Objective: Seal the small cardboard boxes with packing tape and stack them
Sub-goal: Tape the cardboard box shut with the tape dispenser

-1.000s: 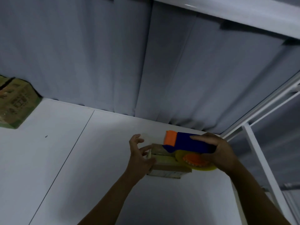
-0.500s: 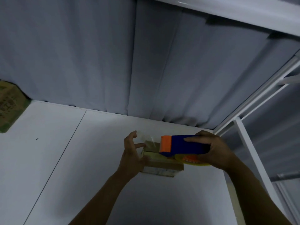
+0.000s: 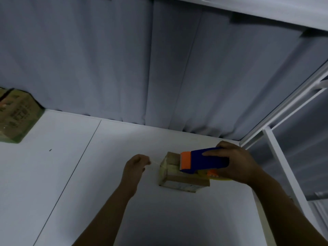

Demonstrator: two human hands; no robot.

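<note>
Head view: fingers of the right hand (image 3: 237, 163) clamp the tape dispenser (image 3: 204, 161), the small cardboard box (image 3: 179, 180) directly beneath them. Fingers of the left hand (image 3: 135, 166), curled together, pinch clear tape (image 3: 154, 163) stretched from them to the box.

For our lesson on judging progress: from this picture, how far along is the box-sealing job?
Done: glossy tape seems to cover the left end of the small box. In hand: the right hand grips the tape dispenser over the box top; the left hand pinches a thin tape strip pulled leftward. Left: finishing this seal and stacking; no stack shows yet.
</note>
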